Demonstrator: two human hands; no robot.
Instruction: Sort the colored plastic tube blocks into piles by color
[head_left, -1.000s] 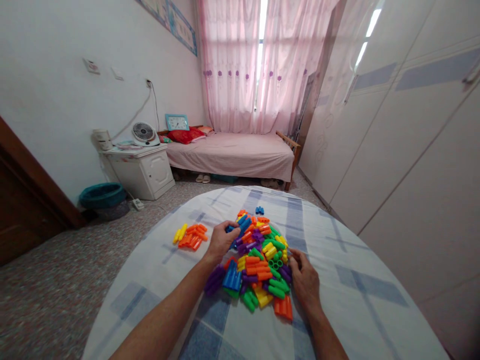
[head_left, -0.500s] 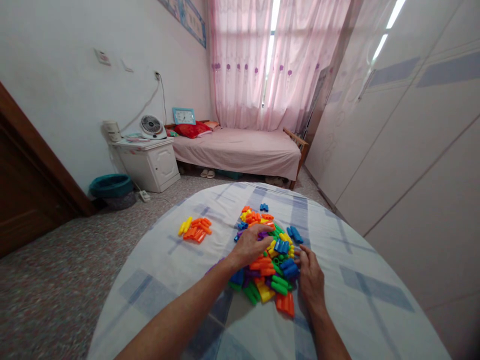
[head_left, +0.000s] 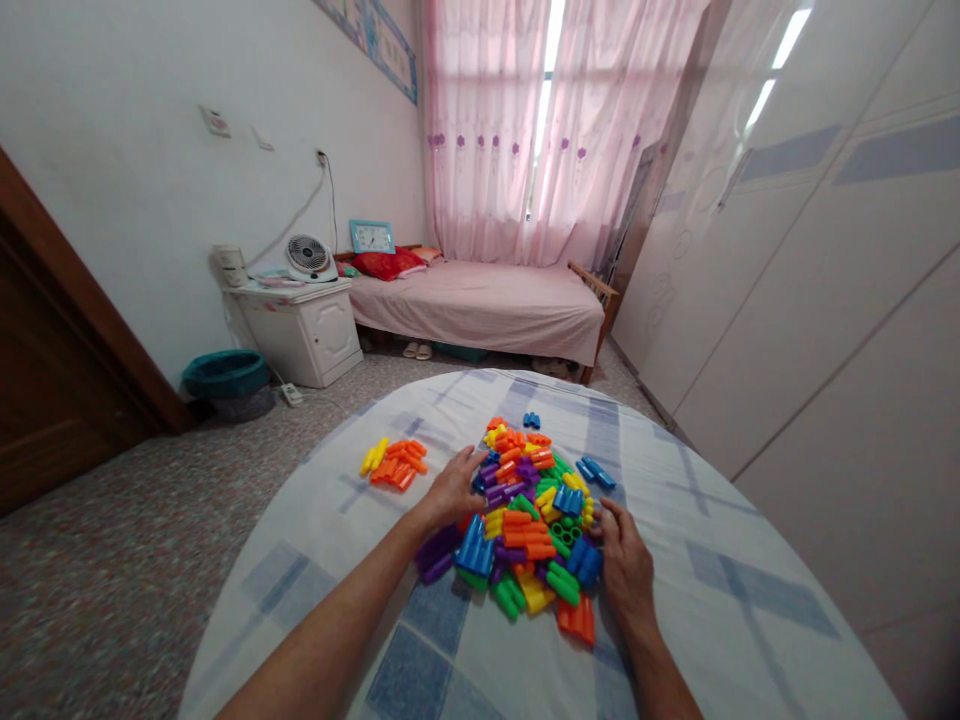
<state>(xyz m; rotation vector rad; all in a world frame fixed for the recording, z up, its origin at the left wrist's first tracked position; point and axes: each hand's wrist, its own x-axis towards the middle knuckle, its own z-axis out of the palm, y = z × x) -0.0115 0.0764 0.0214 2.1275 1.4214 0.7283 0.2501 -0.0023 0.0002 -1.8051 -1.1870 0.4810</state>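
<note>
A heap of bullet-shaped plastic building blocks in orange, blue, green, yellow and purple lies on the cloth-covered table. At its left edge is my left hand, thumb and fingers apart beside purple blocks, with nothing seen in its grasp. My right hand rests along the right side, fingers loosely bent and apart next to blue blocks; no block shows in it. Left of the heap sits a smaller group of orange blocks with yellow blocks beside it.
Separate blue blocks lie at the heap's right and far side. The round table's checked cloth has folds. Beyond stand a pink-covered bed, a white cabinet, a bin and a wardrobe.
My left hand has moved left from above the heap to its left edge, uncovering purple and orange blocks. My right hand stays at the right side. The view has shifted slightly.
</note>
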